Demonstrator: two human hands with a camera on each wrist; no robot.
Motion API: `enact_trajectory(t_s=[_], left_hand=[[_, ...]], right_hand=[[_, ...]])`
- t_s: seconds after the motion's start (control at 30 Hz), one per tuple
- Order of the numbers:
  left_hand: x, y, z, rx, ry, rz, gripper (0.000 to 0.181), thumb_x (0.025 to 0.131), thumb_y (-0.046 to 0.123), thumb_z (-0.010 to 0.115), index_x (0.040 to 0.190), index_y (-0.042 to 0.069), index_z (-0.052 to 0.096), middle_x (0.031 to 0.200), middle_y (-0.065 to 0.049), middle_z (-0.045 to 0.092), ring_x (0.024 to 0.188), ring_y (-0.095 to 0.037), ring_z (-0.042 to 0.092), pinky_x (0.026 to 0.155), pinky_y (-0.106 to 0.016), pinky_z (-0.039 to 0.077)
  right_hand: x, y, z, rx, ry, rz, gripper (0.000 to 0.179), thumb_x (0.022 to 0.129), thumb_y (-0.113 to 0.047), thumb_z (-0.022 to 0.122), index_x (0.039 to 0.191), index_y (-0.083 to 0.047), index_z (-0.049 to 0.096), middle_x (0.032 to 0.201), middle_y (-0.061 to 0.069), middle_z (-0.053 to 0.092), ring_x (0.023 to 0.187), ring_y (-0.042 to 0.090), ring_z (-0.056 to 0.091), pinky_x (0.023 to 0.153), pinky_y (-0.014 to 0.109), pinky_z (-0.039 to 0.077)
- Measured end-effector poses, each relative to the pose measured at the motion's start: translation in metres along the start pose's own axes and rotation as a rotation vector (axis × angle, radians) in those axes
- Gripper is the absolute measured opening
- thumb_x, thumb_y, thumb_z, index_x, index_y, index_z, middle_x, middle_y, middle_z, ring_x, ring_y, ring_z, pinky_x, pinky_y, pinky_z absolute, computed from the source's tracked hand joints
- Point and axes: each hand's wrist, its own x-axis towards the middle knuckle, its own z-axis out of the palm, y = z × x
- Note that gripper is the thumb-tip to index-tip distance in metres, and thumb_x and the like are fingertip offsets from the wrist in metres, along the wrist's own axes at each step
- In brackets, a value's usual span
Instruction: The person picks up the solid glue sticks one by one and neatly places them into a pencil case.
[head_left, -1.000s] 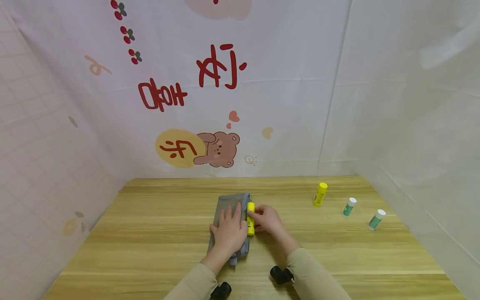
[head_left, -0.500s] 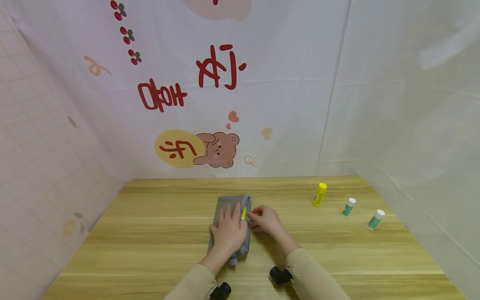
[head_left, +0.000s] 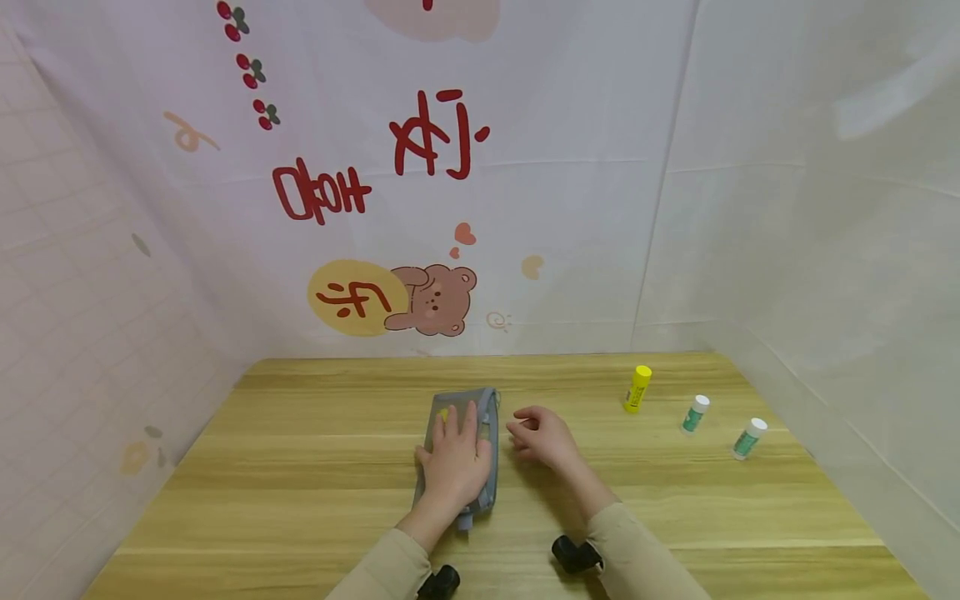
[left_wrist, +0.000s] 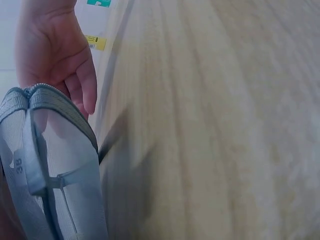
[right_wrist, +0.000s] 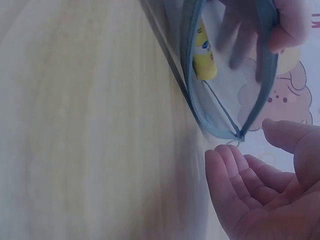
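A grey mesh zip pouch (head_left: 487, 479) lies on the table. The left hand (head_left: 453, 467) rests on top, fingers straight and spread, thumb by the unzipped edge. Inside is a yellow glue stick (right_wrist: 204, 62), which shows through the opening in the right wrist view; in the head view only a bit of yellow shows near the left fingertips. To the right of the pouch, the right hand (head_left: 543, 435) holds nothing, its fingers loosely bent and apart from the rim. In the left wrist view, the right hand's palm (left_wrist: 57, 52) appears beyond the pouch (left_wrist: 75, 170).
Toward the table's far right, another yellow glue stick (head_left: 637, 389) stands upright. Two white-capped green glue sticks (head_left: 695, 414) (head_left: 749, 439) stand nearer the right edge. A printed white cloth (head_left: 570, 208) hangs behind the wooden table (head_left: 300, 467).
The yellow glue stick has gone from the right fingers into the pouch, moving left. The right hand has drawn back slightly to the right. The left hand stays on the pouch.
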Motion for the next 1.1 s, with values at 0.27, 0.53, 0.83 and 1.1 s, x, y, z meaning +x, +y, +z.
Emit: enact_trajectory(t_s=[0.27,0.53,0.83,1.1], left_hand=[[-0.001,-0.001,0.000,-0.035,0.010,0.012,0.059,0.096,0.025,0.041,0.153,0.011,0.040,0.155,-0.025,0.032,0.142,-0.049,0.024,0.093,-0.083,0.019],[-0.001,-0.002,0.002,-0.065,0.019,0.019,0.060,0.094,0.024,0.038,0.153,0.010,0.040,0.155,-0.025,0.032,0.141,-0.050,0.024,0.092,-0.084,0.019],[-0.001,-0.003,0.002,-0.076,0.021,0.018,0.060,0.095,0.024,0.038,0.153,0.010,0.039,0.155,-0.025,0.032,0.141,-0.050,0.024,0.093,-0.084,0.020],[-0.001,-0.003,0.001,-0.084,0.020,0.020,0.060,0.095,0.022,0.039,0.153,0.010,0.039,0.155,-0.025,0.031,0.142,-0.049,0.024,0.092,-0.084,0.019]], right_hand=[[-0.005,0.001,-0.018,-0.017,0.061,-0.022,0.040,0.094,-0.012,0.066,0.126,0.010,0.058,0.098,0.014,0.067,0.085,0.031,0.069,0.068,0.040,0.058],[-0.008,-0.001,-0.038,0.002,0.106,-0.015,0.041,0.094,-0.010,0.066,0.128,0.010,0.057,0.101,0.016,0.067,0.091,0.033,0.066,0.072,0.043,0.058],[-0.014,0.001,-0.061,-0.022,0.144,-0.022,0.044,0.095,-0.013,0.065,0.131,0.010,0.054,0.110,0.021,0.067,0.097,0.034,0.067,0.078,0.043,0.057],[-0.021,0.010,-0.086,-0.025,0.167,0.005,0.048,0.097,-0.017,0.064,0.135,0.009,0.051,0.118,0.025,0.062,0.102,0.033,0.065,0.082,0.043,0.056]])
